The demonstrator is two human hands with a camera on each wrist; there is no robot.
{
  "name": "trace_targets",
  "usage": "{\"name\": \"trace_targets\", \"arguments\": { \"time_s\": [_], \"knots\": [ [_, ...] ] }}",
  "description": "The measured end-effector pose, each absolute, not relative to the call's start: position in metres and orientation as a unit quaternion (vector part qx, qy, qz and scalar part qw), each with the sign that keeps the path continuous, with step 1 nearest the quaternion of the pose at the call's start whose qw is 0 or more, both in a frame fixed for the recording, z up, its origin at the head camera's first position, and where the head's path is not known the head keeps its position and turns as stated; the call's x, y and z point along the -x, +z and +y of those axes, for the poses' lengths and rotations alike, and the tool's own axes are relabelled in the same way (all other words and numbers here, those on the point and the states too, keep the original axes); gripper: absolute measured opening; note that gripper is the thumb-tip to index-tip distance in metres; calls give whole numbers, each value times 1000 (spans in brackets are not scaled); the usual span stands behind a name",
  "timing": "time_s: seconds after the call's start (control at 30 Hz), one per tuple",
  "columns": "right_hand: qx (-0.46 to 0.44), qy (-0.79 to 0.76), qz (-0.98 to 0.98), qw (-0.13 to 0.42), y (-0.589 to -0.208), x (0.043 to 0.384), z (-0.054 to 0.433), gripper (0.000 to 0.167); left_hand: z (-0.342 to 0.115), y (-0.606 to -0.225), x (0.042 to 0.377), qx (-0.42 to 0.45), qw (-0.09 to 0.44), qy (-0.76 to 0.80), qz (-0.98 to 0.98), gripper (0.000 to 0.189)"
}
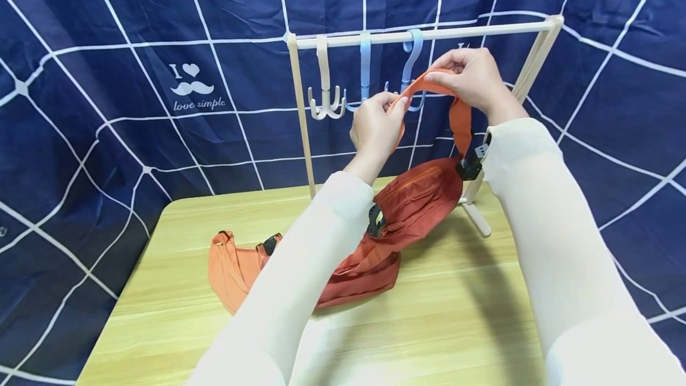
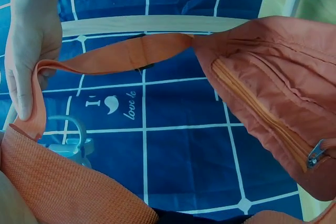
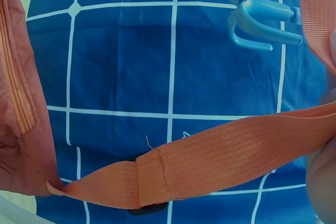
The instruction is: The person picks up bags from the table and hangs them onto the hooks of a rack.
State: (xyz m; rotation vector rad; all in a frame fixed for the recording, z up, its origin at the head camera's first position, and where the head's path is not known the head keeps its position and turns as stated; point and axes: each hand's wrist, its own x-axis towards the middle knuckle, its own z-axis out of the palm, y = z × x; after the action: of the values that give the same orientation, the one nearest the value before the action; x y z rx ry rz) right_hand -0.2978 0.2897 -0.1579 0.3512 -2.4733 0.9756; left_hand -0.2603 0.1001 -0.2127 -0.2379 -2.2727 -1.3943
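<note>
An orange webbing strap (image 1: 460,124) rises from a rust-red waist bag (image 1: 423,195) that hangs by it, tilted, above the table. My left hand (image 1: 377,127) pinches the strap between thumb and fingers. Farther right and higher, my right hand (image 1: 471,79) pinches the same strap; the stretch between the hands arches in front of the blue hooks. In the left wrist view the bag's orange zipper (image 2: 262,114) shows, along with its metal pull. A black slider (image 3: 148,209) sits on the strap near the bag in the right wrist view.
From the wooden rack's bar (image 1: 461,33) hang a white hook (image 1: 326,100), a blue hook (image 1: 365,67) and another blue hook (image 1: 409,64). An orange bag part (image 1: 233,273) with black buckles lies on the wooden table (image 1: 177,243), partly behind my left sleeve. A blue gridded curtain surrounds it.
</note>
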Motion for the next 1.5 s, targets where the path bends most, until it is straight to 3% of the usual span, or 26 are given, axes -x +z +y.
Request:
{"name": "trace_targets", "arguments": {
  "time_s": [0.8, 1.5],
  "knots": [
    [-106, 338, -914, 197, -157, 305, 292, 21, 107, -217, 264, 78, 215, -494, -839, 20],
    [-106, 325, -926, 158, -175, 307, 298, 34, 112, -237, 261, 65, 199, -505, -837, 19]
  ]
}}
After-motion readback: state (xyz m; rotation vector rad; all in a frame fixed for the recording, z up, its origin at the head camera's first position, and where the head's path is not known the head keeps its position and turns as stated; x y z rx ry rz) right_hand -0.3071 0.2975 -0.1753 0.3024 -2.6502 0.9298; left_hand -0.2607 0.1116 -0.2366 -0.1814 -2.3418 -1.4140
